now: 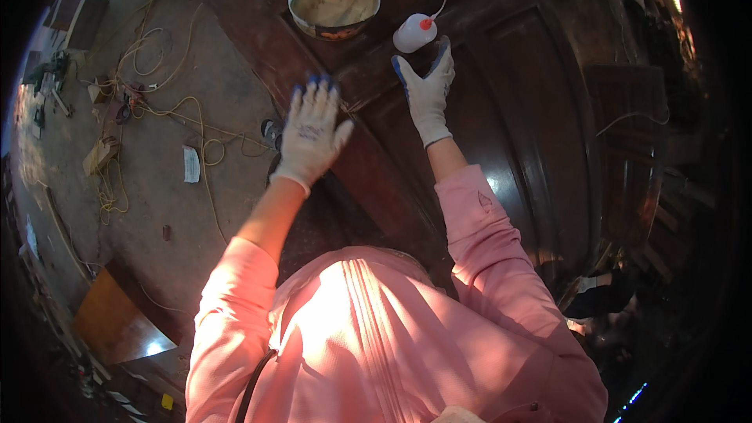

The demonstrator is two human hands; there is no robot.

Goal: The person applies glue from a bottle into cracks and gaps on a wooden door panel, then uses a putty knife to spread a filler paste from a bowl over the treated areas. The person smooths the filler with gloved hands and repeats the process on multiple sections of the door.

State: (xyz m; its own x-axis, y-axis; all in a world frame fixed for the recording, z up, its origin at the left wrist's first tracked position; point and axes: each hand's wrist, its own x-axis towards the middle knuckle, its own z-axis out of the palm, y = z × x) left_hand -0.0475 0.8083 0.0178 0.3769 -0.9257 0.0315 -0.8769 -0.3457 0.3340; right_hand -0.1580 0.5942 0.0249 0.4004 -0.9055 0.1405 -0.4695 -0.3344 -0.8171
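Observation:
A dark brown panelled wooden door lies before me. My left hand, in a whitish glove with blue fingertips, is laid out flat over the door's left edge with its fingers stretched. My right hand, gloved alike, has thumb and fingers spread just below a white squeeze bottle with a red cap and a thin bent nozzle. Whether the fingertips touch the bottle I cannot tell; they are not wrapped round it. Beyond my hands, a round tub of tan material sits on the door.
Yellow cords trail over the concrete floor at left, among wood blocks and a white paper label. A shiny brown board lies lower left. Another dark panel stands at right. A shoe shows beside my left wrist.

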